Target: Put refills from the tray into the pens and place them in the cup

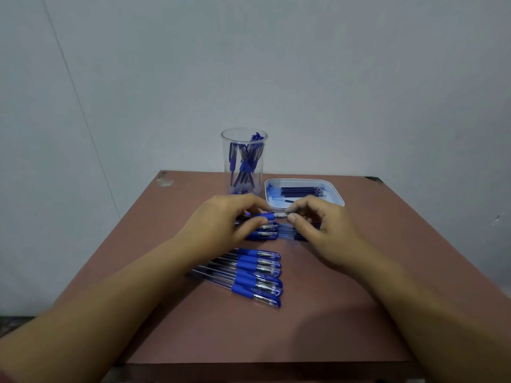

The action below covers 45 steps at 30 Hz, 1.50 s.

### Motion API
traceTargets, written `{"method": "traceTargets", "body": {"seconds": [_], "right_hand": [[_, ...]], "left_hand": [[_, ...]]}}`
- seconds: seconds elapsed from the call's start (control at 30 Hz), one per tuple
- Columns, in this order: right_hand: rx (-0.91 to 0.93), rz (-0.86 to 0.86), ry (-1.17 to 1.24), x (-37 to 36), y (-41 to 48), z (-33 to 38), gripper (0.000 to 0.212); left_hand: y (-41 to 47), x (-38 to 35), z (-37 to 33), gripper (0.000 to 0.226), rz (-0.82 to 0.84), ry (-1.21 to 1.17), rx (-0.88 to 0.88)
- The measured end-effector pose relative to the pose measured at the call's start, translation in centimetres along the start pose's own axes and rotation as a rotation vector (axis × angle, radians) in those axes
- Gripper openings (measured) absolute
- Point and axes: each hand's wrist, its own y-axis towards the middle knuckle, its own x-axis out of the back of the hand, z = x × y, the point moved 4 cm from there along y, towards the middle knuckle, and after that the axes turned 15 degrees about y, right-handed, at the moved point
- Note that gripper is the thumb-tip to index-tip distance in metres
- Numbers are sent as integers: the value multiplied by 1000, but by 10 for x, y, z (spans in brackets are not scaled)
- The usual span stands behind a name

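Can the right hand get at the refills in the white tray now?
Probably yes: the refills lie in the open tray just beyond the right hand, nothing between. But it is pinching a pen tip and must let go first.

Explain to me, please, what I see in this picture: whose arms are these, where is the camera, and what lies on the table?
There is no machine: a person works with bare hands, and the one camera sits on the person's head, looking down. The left hand grips a blue pen; the right hand pinches its silver tip. On the brown table stand a clear cup holding several pens and a white tray of dark refills. A row of pens lies nearer the person.
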Motion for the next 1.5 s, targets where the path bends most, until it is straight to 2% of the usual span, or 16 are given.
{"method": "traceTargets", "body": {"seconds": [0.2, 0.57, 0.73, 0.83, 0.93, 1.07, 1.27, 1.37, 1.5], "right_hand": [[31, 4, 35, -9, 5, -2, 12], [189, -7, -82, -7, 6, 6, 12], [230, -6, -162, -6, 5, 6, 11], [241, -30, -188, 6, 4, 7, 15], [180, -24, -214, 20, -1, 8, 9], [75, 66, -179, 19, -6, 6, 11], [-70, 242, -179, 14, -11, -3, 12], [-138, 299, -187, 11, -14, -6, 12], [-142, 356, -229, 7, -15, -5, 16]], "left_hand": [[-6, -11, 9, 24, -1, -225, 68], [-2, -20, 11, 18, 84, -341, 79], [-4, -20, 9, 22, 164, -430, 67], [-6, -17, 14, 30, 155, -379, 49], [-8, -13, 19, 30, 84, -304, 56], [-7, -5, 21, 29, -12, -220, 55], [-8, -6, 23, 18, 49, -136, 32], [-8, -6, 21, 20, 54, -116, 13], [-7, -5, 22, 29, 29, -112, -4]]}}
